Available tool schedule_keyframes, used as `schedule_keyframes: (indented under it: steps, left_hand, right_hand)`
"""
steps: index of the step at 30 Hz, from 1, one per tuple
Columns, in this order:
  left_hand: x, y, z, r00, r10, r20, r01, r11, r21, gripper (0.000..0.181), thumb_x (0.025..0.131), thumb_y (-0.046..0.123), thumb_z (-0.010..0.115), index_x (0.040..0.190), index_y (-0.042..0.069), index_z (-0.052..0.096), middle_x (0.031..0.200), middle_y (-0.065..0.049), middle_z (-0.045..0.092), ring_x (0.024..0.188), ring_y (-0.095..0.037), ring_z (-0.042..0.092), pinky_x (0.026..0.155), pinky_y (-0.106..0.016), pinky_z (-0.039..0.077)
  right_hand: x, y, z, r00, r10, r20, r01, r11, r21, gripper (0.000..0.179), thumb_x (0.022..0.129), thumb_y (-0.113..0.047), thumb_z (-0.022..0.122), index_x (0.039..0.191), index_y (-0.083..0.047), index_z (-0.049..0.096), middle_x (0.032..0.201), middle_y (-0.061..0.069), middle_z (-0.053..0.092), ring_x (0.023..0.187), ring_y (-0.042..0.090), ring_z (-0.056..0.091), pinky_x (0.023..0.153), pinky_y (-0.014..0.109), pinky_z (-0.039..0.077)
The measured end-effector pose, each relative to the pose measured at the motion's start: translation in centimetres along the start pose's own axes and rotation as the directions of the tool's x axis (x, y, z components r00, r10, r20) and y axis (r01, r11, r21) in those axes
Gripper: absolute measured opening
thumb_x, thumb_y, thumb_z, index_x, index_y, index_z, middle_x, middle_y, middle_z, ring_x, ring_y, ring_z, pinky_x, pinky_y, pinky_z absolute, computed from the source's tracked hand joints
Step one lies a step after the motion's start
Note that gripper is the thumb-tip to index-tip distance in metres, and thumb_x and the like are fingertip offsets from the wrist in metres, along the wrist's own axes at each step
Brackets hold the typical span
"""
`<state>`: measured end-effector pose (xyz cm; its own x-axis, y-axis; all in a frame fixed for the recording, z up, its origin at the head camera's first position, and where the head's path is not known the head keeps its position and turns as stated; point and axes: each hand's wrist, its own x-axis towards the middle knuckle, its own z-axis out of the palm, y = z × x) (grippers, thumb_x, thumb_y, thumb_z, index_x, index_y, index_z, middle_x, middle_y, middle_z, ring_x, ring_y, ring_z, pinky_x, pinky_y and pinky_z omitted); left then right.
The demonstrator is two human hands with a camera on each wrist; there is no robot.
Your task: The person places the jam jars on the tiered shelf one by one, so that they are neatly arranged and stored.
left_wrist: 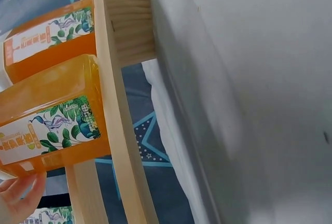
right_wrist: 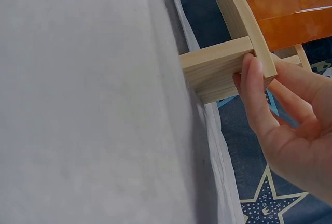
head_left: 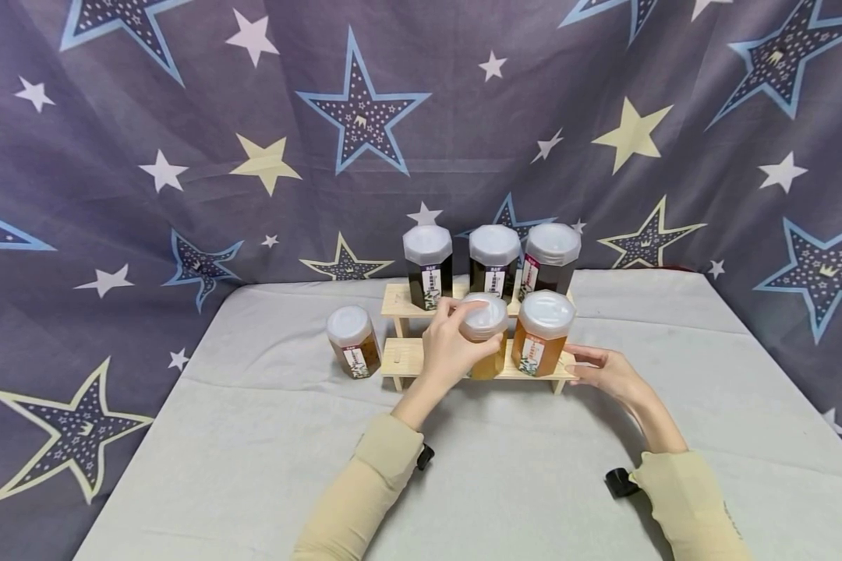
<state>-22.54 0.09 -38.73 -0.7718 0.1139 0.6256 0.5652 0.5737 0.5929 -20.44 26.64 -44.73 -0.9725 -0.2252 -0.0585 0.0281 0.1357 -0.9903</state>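
My left hand grips a jar of golden-yellow contents round its white lid, thumb and fingers on opposite sides. That jar stands at the lower step of a two-step wooden rack. In the left wrist view, the base of the golden jar is right at the step's front board, and fingertips show by its lid end. Beside it on the same step is an orange jar. At the rack's right end, my right hand pinches the end of the lower step between thumb and fingers.
Three dark jars with white lids, a left one, a middle one and a right one, stand on the upper step. A brown jar stands on the grey cloth left of the rack. A star-patterned curtain hangs behind.
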Motion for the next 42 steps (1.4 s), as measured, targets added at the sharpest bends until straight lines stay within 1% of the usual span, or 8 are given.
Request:
schedule_keyframes:
  steps: [5, 14, 20, 26, 34, 37, 42]
  left_hand:
    - [0.1, 0.0, 0.4, 1.0, -0.002, 0.003, 0.002, 1.0, 0.01, 0.044, 0.06, 0.031, 0.075, 0.101, 0.019, 0.064, 0.097, -0.002, 0.049, 0.082, -0.018, 0.055, 0.065, -0.032, 0.044]
    - [0.1, 0.1, 0.9, 1.0, 0.024, -0.006, -0.023, 0.999, 0.029, 0.042, 0.06, 0.031, 0.075, 0.1, 0.02, 0.063, 0.098, -0.003, 0.048, 0.08, -0.018, 0.055, 0.061, -0.032, 0.045]
    - [0.1, 0.3, 1.2, 1.0, 0.011, 0.01, -0.011, 1.0, 0.025, 0.043, 0.062, 0.032, 0.074, 0.102, 0.02, 0.062, 0.102, -0.005, 0.048, 0.08, -0.02, 0.056, 0.063, -0.034, 0.045]
    - [0.1, 0.5, 1.1, 0.998, 0.004, 0.064, -0.005, 1.0, 0.016, 0.044, 0.067, 0.032, 0.073, 0.107, 0.019, 0.059, 0.109, -0.008, 0.048, 0.085, -0.023, 0.056, 0.065, -0.036, 0.046]
    - [0.0, 0.5, 0.8, 0.993, 0.002, 0.116, -0.003, 1.0, 0.015, 0.045, 0.071, 0.034, 0.071, 0.112, 0.019, 0.056, 0.115, -0.012, 0.044, 0.09, -0.025, 0.053, 0.067, -0.036, 0.047]
    - [0.0, 0.5, 0.6, 0.988, -0.014, 0.152, 0.014, 1.0, 0.001, 0.046, 0.073, 0.034, 0.071, 0.114, 0.02, 0.055, 0.118, -0.012, 0.042, 0.094, -0.026, 0.052, 0.07, -0.037, 0.047]
    - [0.1, 0.6, 0.1, 0.974, -0.04, 0.222, 0.043, 0.999, -0.009, 0.049, 0.074, 0.033, 0.069, 0.118, 0.02, 0.052, 0.121, -0.012, 0.04, 0.1, -0.028, 0.049, 0.076, -0.04, 0.046]
  right_hand:
    - [0.0, 0.0, 0.0, 1.0, 0.002, 0.001, -0.002, 1.0, 0.0, 0.052, 0.083, 0.001, 0.055, 0.125, 0.019, 0.031, 0.126, 0.038, 0.032, 0.078, 0.006, 0.061, 0.073, 0.027, 0.05]
    - [0.0, 0.1, 0.0, 1.0, 0.008, 0.0, -0.008, 1.0, -0.002, 0.052, 0.083, 0.002, 0.055, 0.125, 0.019, 0.031, 0.126, 0.038, 0.032, 0.077, 0.006, 0.06, 0.072, 0.027, 0.05]
    - [0.0, 0.0, 0.0, 1.0, 0.007, -0.003, -0.007, 1.0, -0.014, 0.052, 0.083, 0.001, 0.056, 0.125, 0.02, 0.031, 0.125, 0.037, 0.034, 0.078, 0.006, 0.061, 0.073, 0.027, 0.05]
    - [0.0, 0.0, 0.0, 1.0, 0.005, -0.011, -0.005, 1.0, -0.027, 0.053, 0.082, 0.0, 0.057, 0.124, 0.02, 0.032, 0.125, 0.036, 0.036, 0.078, 0.007, 0.061, 0.074, 0.03, 0.05]
    - [0.3, 0.4, -0.1, 1.0, 0.002, -0.012, -0.003, 1.0, -0.027, 0.053, 0.082, -0.001, 0.058, 0.124, 0.019, 0.033, 0.124, 0.032, 0.041, 0.079, 0.008, 0.061, 0.073, 0.028, 0.05]
    - [0.3, 0.5, -0.1, 1.0, 0.002, -0.015, -0.002, 1.0, -0.025, 0.053, 0.082, -0.001, 0.058, 0.124, 0.019, 0.033, 0.124, 0.032, 0.041, 0.078, 0.008, 0.061, 0.072, 0.028, 0.05]
    - [0.2, 0.3, -0.1, 1.0, 0.0, -0.009, 0.0, 1.0, -0.016, 0.052, 0.082, 0.0, 0.057, 0.124, 0.019, 0.032, 0.126, 0.036, 0.035, 0.079, 0.007, 0.061, 0.073, 0.028, 0.05]
